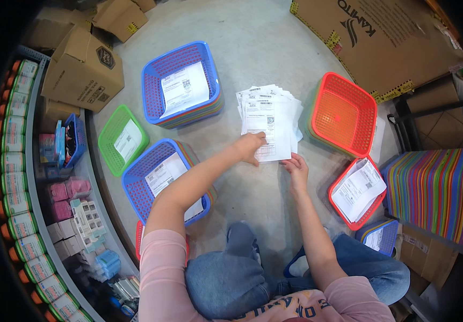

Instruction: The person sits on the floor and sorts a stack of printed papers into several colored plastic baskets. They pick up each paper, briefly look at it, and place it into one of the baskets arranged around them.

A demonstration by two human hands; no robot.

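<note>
A loose, fanned pile of printed paper sheets lies on the concrete floor before me, with barcodes and square codes on the sheets. My left hand grips the pile's lower left edge, fingers over the top sheet. At the lower right corner, my right hand pinches the paper edge between thumb and fingers. Left of the pile, a blue plastic basket tops a nested stack and holds a printed sheet. Another blue basket, partly behind my left forearm, also contains sheets. On the right stands a red basket topping a stack.
A green basket and a red basket hold sheets. A small blue basket sits lower right, near tall nested baskets. Shelving with goods runs along the left. Cardboard boxes and a large carton stand farther off.
</note>
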